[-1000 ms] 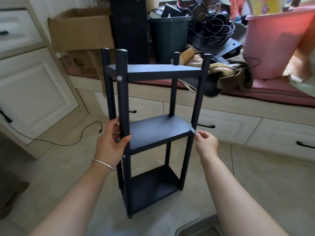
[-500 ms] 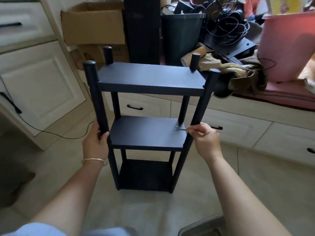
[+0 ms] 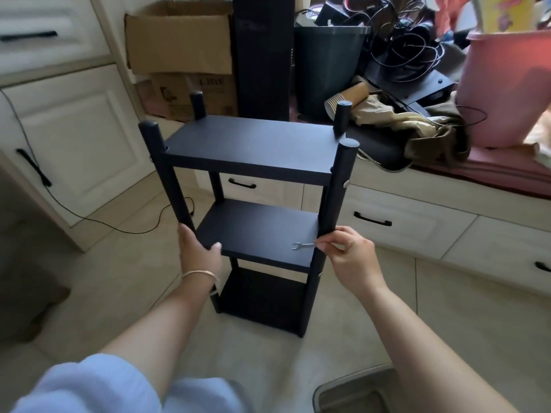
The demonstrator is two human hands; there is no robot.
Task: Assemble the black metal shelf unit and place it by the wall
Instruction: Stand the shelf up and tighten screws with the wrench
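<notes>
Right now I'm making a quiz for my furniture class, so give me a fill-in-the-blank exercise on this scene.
1. The black shelf unit has ____ boards.
2. The right hand pinches a small silver ____ over the middle board.
3. The left hand grips the unit at the ____ board's corner.
4. The paper cup behind the unit lies on its ____.

Missing words: three; wrench; middle; side
</notes>
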